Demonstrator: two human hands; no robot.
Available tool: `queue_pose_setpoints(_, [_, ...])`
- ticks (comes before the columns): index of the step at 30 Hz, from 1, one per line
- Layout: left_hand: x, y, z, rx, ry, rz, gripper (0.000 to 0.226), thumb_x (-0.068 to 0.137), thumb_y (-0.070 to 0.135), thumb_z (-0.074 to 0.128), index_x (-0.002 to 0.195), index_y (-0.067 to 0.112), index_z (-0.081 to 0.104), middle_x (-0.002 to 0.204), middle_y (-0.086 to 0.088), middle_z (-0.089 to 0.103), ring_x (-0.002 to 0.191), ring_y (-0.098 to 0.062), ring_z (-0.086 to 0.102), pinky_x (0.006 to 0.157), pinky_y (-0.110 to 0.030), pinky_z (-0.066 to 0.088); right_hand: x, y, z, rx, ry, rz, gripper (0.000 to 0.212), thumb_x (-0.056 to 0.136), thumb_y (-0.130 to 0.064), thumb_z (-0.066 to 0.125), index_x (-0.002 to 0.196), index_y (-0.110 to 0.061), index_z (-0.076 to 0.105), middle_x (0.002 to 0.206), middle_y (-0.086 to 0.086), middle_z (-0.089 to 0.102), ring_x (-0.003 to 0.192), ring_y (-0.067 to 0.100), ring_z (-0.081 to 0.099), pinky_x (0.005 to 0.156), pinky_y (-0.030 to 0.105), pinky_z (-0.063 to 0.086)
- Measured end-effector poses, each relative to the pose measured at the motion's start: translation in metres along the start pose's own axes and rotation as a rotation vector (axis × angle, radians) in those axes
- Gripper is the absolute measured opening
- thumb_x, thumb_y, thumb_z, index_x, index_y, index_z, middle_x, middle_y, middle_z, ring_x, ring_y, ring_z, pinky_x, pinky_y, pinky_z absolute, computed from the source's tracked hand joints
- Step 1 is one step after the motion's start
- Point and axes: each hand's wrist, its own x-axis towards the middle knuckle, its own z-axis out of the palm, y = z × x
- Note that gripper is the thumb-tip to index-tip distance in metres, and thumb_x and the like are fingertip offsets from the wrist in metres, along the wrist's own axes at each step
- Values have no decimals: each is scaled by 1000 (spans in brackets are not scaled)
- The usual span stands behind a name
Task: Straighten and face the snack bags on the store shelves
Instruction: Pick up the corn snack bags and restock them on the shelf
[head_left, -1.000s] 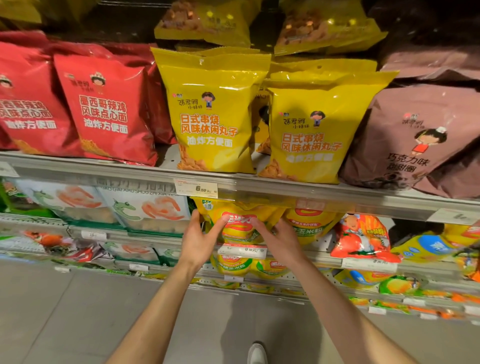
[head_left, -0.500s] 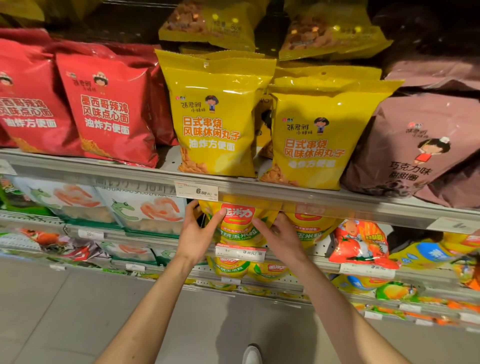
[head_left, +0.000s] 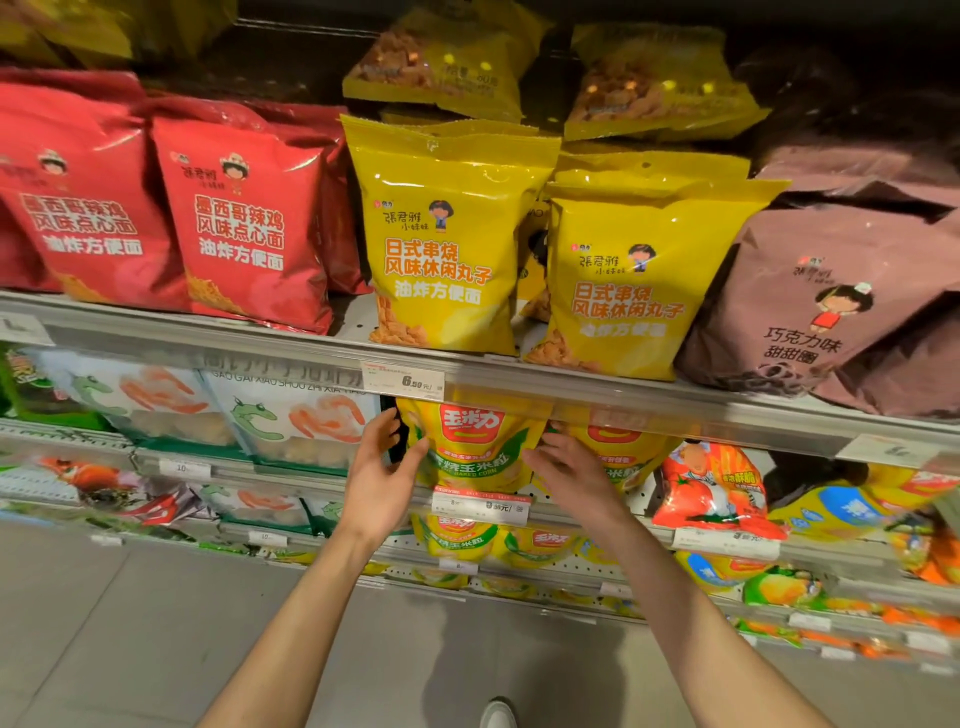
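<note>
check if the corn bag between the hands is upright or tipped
Upright. The corn bag stands straight with its red logo level and facing out, left hand and right hand at its sides.

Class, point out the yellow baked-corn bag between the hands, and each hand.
yellow baked-corn bag (head_left: 470, 441), head view, front panel
left hand (head_left: 378, 475), head view, palm
right hand (head_left: 574, 467), head view, back

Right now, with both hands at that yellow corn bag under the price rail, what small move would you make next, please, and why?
Probably press the left hand and right hand in against the corn bag's sides and square it upright. Both hands flank it with relaxed fingers, seemingly touching rather than gripping, and its top is tucked under the shelf rail.
</note>
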Motion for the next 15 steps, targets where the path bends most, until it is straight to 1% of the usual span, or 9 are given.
queue_pose_setpoints(1, [-4, -1, -2, -14, 16, -2, 49, 97, 26, 69, 141, 26, 49, 135, 2, 59, 126, -13, 56, 109, -36, 47, -6, 5, -4, -11, 14, 10, 46, 90, -50, 70, 129, -28, 56, 122, -12, 62, 114, 8, 60, 97, 28, 52])
queue_pose_setpoints(3, [-12, -4, -3, -51, 35, -6, 39, 97, 19, 68, 133, 23, 54, 124, 0, 64, 117, -14, 61, 103, -30, 50, -20, 18, -14, -19, 48, 5, 45, 80, -64, 70, 115, -38, 63, 122, -10, 66, 112, 12, 65, 99, 41, 55])
queue_pose_setpoints(4, [-18, -5, -2, -66, 37, 0, 34, 97, 16, 66, 130, 20, 56, 117, 0, 66, 113, -15, 63, 99, -22, 50, -29, 23, -20, -12, 69, -4, 39, 79, -63, 69, 107, -36, 67, 116, -5, 69, 105, 14, 68, 96, 43, 57])
queue_pose_setpoints(5, [-25, -5, 0, -78, 33, 9, 29, 98, 13, 64, 126, 17, 57, 111, 0, 68, 109, -15, 65, 95, -16, 50, -40, 25, -25, -9, 85, -19, 32, 84, -54, 68, 101, -27, 70, 107, 3, 72, 96, 19, 71, 92, 43, 58])
queue_pose_setpoints(6, [-32, -5, 3, -87, 24, 19, 25, 99, 12, 61, 123, 16, 59, 108, 0, 68, 107, -16, 65, 94, -17, 50, -48, 28, -30, 6, 100, -39, 26, 92, -42, 66, 97, -17, 71, 98, 12, 72, 88, 28, 70, 88, 43, 58])
queue_pose_setpoints(8, [-45, -6, 14, -120, -13, 31, 16, 101, 12, 57, 116, 18, 62, 106, -4, 71, 104, -19, 67, 99, -34, 53, -63, 38, -41, 67, 173, -42, 17, 98, -21, 62, 92, -9, 73, 88, 14, 74, 83, 36, 68, 84, 43, 57])
queue_pose_setpoints(10, [-58, -6, 31, -169, -52, 21, 14, 103, 8, 54, 106, 19, 62, 105, -12, 72, 103, -23, 68, 99, -45, 52, -79, 47, -54, 145, 261, -11, 14, 99, -10, 61, 92, -13, 73, 84, 7, 76, 82, 29, 70, 85, 45, 57])
queue_pose_setpoints(13, [-72, -3, 59, -222, -61, -22, 20, 102, 1, 53, 100, 18, 63, 94, -12, 74, 92, -31, 68, 89, -51, 53, -98, 65, -78, 228, 323, -9, 15, 100, -5, 57, 109, -2, 69, 92, 19, 75, 76, 26, 67, 74, 41, 51])
queue_pose_setpoints(15, [-80, 0, 77, -245, -78, -32, 19, 102, 1, 53, 102, 16, 64, 96, -12, 76, 88, -31, 69, 82, -49, 53, -106, 75, -96, 243, 358, -16, 17, 101, -5, 57, 111, 1, 69, 95, 22, 75, 74, 24, 67, 69, 36, 47])
